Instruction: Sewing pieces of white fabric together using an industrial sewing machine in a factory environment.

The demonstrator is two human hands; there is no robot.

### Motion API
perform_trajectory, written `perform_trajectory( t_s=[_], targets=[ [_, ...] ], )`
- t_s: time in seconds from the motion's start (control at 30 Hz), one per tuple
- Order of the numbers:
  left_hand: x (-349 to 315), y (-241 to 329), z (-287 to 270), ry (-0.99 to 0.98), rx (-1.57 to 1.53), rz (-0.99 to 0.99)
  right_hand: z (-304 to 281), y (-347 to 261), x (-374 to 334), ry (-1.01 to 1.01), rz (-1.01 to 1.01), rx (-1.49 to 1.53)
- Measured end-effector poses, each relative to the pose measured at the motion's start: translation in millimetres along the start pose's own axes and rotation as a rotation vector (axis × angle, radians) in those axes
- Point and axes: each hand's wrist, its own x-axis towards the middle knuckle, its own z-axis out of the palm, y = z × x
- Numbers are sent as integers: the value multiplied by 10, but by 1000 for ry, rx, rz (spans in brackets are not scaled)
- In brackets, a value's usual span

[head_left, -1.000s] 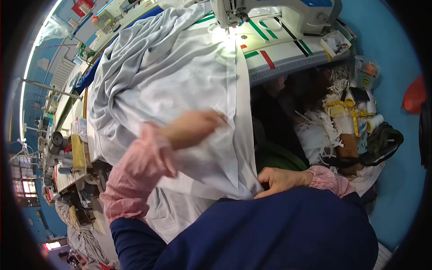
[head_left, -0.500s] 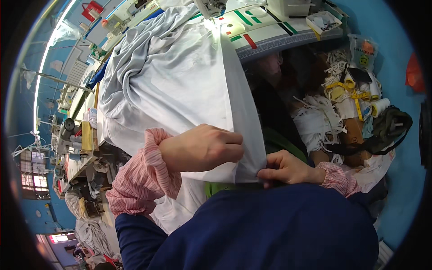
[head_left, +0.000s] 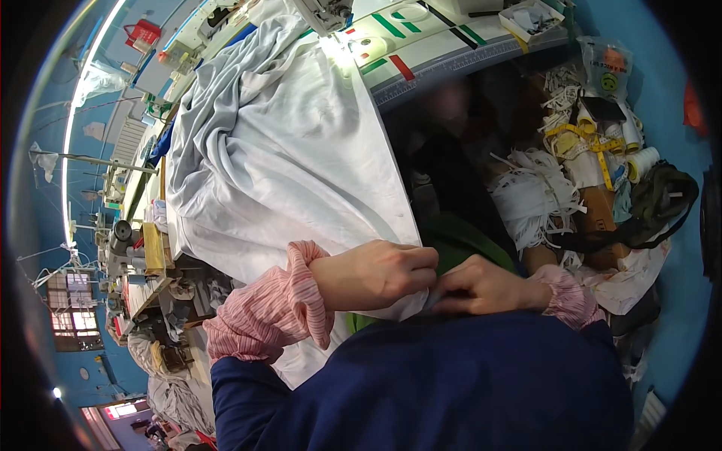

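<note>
A large white fabric piece (head_left: 301,158) drapes from the lit sewing machine head (head_left: 327,15) down over the table edge to my lap. My left hand (head_left: 387,274) is closed on its right edge near the lower corner, fingers curled under. Right beside it, my right hand (head_left: 481,286) pinches the same corner, its fingertips slightly blurred and partly hidden behind the left hand. Pink striped sleeve covers (head_left: 271,301) gather at both wrists.
A ruler strip (head_left: 451,71) runs along the table's front edge. To the right lie white strips (head_left: 534,199), thread spools (head_left: 639,161), a yellow tape measure (head_left: 602,161) and a dark green strap bag (head_left: 662,203). A small white box (head_left: 530,19) stands on the tabletop.
My left hand has moved right, close to my right hand. The folded-over strip along the fabric's right edge no longer shows, and that edge has shifted left.
</note>
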Motion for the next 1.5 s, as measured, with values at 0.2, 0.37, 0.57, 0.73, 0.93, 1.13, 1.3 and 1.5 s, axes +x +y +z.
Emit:
perform_trajectory(
  t_s=[0.2, 0.37, 0.57, 0.73, 0.93, 1.13, 1.3, 1.5],
  targets=[
    [90, -74, 7, -50, 26, 47, -568, -220, 457, 555, -662, -1040],
    [142, -184, 0, -82, -25, 96, -744, -109, 541, 260, -789, -1265],
    [-17, -1158, -185, 447, -118, -253, -726, 567, 482, 566, -564, -947],
    [-168, -2257, -506, 719, 548, -622, -695, 673, 674, 581, -476, -703],
    [-294, -2622, -711, 777, 523, -717, -899, 749, 873, 539, -438, -651],
    [-401, -2934, -954, 724, 453, -746, -1128, 669, 1143, 535, -458, -669],
    [-475, -3225, -1132, 665, 469, -710, -1324, 590, 1341, 546, -450, -701],
    [-551, -3538, -1356, 694, 465, -700, -1531, 521, 1577, 572, -455, -738]
  ],
)
